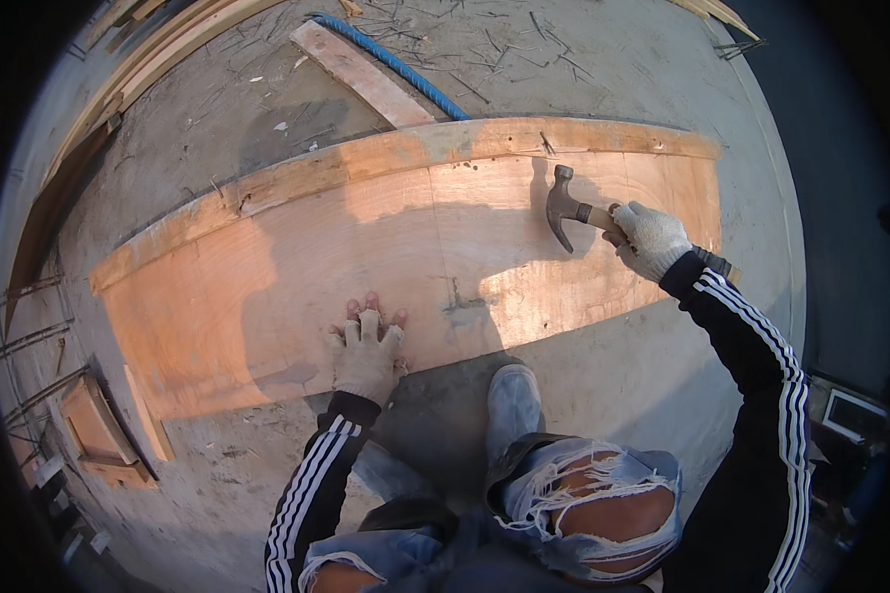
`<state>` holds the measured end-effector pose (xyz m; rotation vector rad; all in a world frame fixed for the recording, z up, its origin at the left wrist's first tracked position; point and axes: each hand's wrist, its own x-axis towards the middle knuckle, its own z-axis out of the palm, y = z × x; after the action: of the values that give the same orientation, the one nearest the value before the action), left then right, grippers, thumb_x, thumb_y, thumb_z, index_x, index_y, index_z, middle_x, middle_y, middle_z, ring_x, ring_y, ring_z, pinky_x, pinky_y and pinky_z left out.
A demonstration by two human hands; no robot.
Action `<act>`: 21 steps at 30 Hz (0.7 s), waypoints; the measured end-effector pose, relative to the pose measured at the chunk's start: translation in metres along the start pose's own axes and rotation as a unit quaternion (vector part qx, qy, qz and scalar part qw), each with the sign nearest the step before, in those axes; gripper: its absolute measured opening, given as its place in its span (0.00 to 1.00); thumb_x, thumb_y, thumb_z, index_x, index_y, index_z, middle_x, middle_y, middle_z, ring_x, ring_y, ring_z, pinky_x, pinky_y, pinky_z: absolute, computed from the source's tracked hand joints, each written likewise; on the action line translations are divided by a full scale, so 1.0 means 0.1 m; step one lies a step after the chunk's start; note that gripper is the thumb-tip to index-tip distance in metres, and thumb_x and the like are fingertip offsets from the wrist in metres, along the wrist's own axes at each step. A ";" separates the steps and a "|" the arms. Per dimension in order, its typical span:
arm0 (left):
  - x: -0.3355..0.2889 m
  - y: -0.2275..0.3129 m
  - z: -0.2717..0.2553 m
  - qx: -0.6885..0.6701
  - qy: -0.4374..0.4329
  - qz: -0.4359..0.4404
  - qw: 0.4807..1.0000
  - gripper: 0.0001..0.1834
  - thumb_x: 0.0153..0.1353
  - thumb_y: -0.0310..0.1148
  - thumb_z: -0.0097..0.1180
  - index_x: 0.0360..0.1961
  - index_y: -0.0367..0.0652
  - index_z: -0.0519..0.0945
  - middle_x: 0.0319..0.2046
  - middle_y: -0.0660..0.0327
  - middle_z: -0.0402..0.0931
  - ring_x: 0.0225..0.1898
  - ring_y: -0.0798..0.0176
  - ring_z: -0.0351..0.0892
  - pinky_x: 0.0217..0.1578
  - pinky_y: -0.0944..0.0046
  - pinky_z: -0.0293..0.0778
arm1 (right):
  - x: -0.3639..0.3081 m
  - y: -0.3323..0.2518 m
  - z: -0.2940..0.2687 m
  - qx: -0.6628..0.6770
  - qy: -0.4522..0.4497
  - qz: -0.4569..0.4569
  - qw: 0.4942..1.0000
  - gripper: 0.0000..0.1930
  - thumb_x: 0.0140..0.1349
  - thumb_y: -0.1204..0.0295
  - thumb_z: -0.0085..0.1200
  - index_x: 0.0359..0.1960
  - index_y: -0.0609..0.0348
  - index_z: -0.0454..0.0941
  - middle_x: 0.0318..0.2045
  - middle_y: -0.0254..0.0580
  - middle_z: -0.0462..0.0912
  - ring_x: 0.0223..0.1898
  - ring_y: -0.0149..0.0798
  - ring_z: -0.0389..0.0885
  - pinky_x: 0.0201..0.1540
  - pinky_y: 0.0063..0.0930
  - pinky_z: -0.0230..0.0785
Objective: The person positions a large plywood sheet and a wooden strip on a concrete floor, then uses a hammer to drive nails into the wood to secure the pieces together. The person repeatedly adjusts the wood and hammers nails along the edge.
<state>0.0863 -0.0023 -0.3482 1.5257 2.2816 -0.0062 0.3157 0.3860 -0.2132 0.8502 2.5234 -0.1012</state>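
Note:
My right hand (653,240), in a whitish work glove, is closed round the handle of a claw hammer (562,206). The hammer's dark metal head hangs over the right part of a long plywood panel (386,267), its claw pointing toward me. Pressed flat on the panel's near side is my left hand (366,351), fingers spread; its glove leaves the fingertips bare. A wooden batten (366,163) runs along the panel's far edge. Bent nails (547,145) stick up from that batten, just beyond the hammer head.
A short board (361,71) and a blue ribbed bar (391,64) lie beyond the panel. Loose nails (504,49) litter the concrete floor. Long timbers (138,69) are at far left, a small wooden frame (104,430) at left. My boot (514,400) stands by the panel's near edge.

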 end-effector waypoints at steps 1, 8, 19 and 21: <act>0.01 0.00 0.01 0.000 -0.038 -0.011 0.999 0.39 0.56 0.49 0.72 0.70 0.65 0.73 0.70 0.52 0.60 0.75 0.38 0.56 0.69 0.22 0.53 | -0.01 0.01 0.04 0.003 -0.058 -0.002 0.998 0.12 0.70 0.60 0.61 0.46 0.54 0.80 0.43 0.48 0.84 0.43 0.52 0.87 0.42 0.47 0.80; 0.02 0.02 0.00 -0.004 -0.021 -0.003 1.000 0.35 0.56 0.50 0.72 0.66 0.63 0.78 0.69 0.52 0.61 0.73 0.39 0.58 0.68 0.23 0.55 | 0.11 0.10 0.04 -0.056 0.137 -0.032 0.988 0.12 0.68 0.63 0.60 0.48 0.53 0.80 0.39 0.44 0.83 0.43 0.51 0.86 0.42 0.47 0.80; 0.02 -0.01 0.08 -0.001 -0.057 -0.008 0.998 0.44 0.56 0.52 0.72 0.74 0.67 0.69 0.75 0.49 0.56 0.78 0.34 0.50 0.69 0.22 0.53 | 0.41 0.44 -0.18 -0.028 0.160 0.025 0.986 0.15 0.69 0.59 0.62 0.47 0.56 0.81 0.38 0.45 0.86 0.40 0.50 0.87 0.43 0.43 0.80; 0.02 -0.02 0.07 -0.005 -0.076 -0.009 0.997 0.44 0.56 0.51 0.72 0.75 0.67 0.69 0.75 0.49 0.55 0.78 0.34 0.51 0.69 0.22 0.53 | 0.43 0.50 -0.19 0.157 0.267 0.094 0.946 0.16 0.69 0.58 0.63 0.45 0.58 0.79 0.33 0.44 0.84 0.35 0.45 0.87 0.40 0.40 0.79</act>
<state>0.0862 -0.0028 -0.3561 1.4487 2.1722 -0.1104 0.3073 0.4546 -0.2118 1.4011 2.9523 -0.2455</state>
